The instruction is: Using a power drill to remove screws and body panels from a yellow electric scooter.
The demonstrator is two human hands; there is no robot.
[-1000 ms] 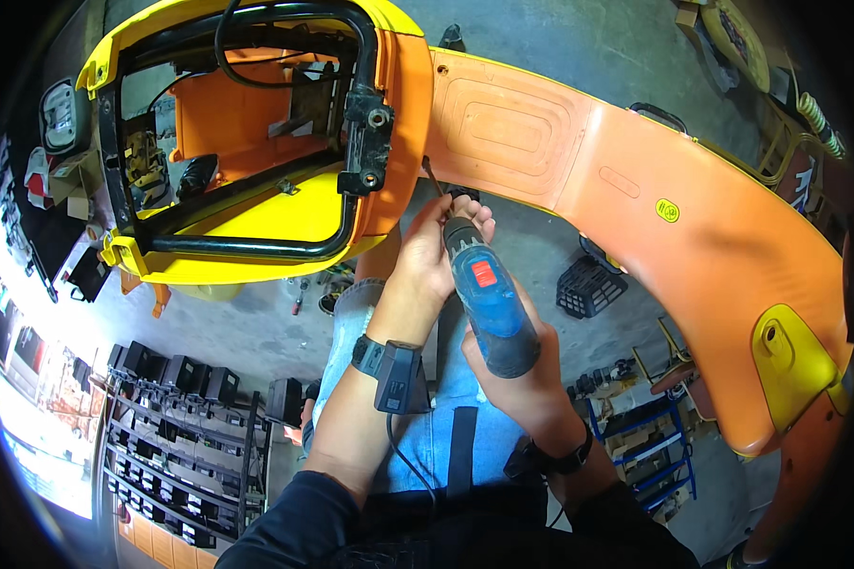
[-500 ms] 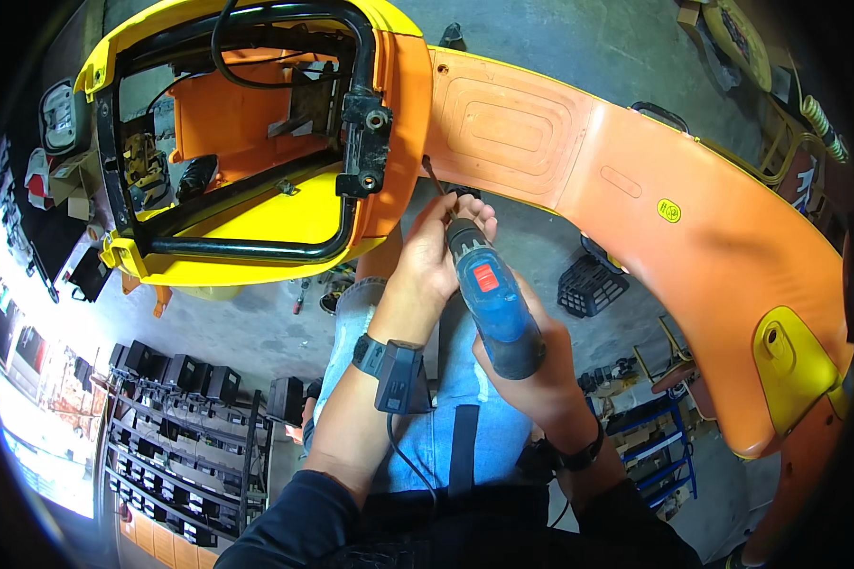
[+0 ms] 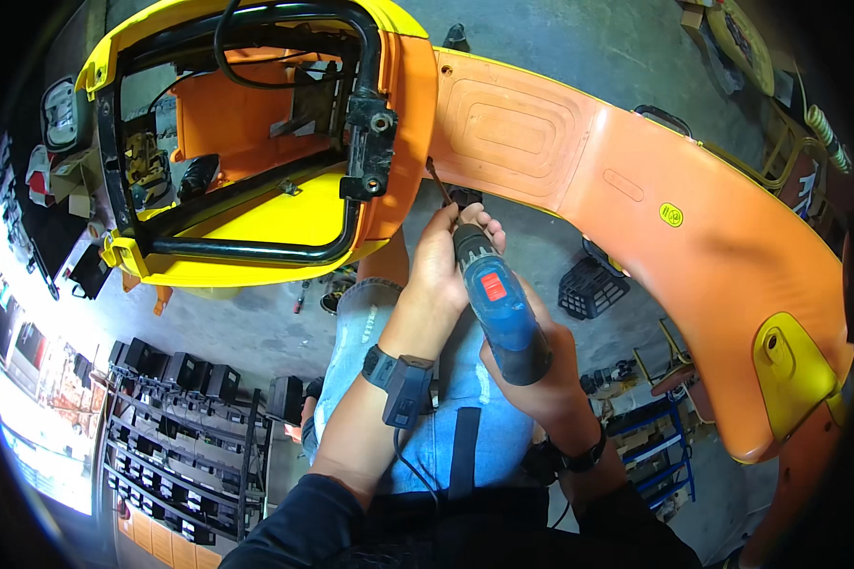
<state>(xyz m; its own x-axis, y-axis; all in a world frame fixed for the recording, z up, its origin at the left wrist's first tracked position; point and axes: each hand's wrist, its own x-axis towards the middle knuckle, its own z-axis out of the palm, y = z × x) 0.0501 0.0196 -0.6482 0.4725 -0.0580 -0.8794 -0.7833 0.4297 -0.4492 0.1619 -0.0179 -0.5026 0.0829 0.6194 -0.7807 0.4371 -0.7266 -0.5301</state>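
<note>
Cordless drill: the blue-and-black tool is held in the middle of the scene, tilted so that its nose points far and slightly left

Right hand: the drill's grip is clasped by the right hand at the near end of the tool; the trigger finger is hidden

Left hand: the long bit is pinched by the left hand just ahead of the black chuck, with fingertips showing on both sides of it; how firmly it is pressed cannot be told

Bit tip: it is brought to the near left corner of the orange panel, beside the yellow-and-orange shell; whether a screw is engaged cannot be made out

Shell: a black tubular frame is set in it, with a black bracket on its right side

Alignment: the drill, bit and fastening point should be kept in one line, since a long shaft is easily tipped off its seat

Pressure: steady push and slow speed are advised, with the guiding fingers kept light on the turning shaft and clear of the chuck
</note>
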